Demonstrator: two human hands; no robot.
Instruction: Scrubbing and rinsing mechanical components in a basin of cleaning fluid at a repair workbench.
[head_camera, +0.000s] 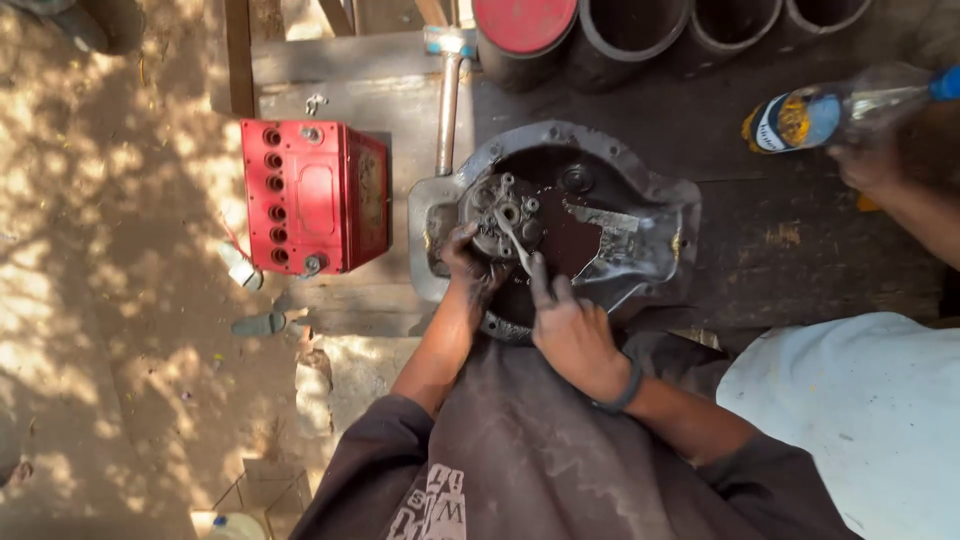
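Head view: oily metal housing open on the dark work surface, gear cluster under both hands.

Housing lies face up, just right of a red battery; dark pipes stand behind it. Inside, the bolted gear cluster remains seated, so work looks mid-stage. Left hand rests with curled fingers on the cluster's edge, holding nothing visible. Right hand grips a slim metal tool angled into the cluster. Another person's hand holds a plastic bottle at upper right.
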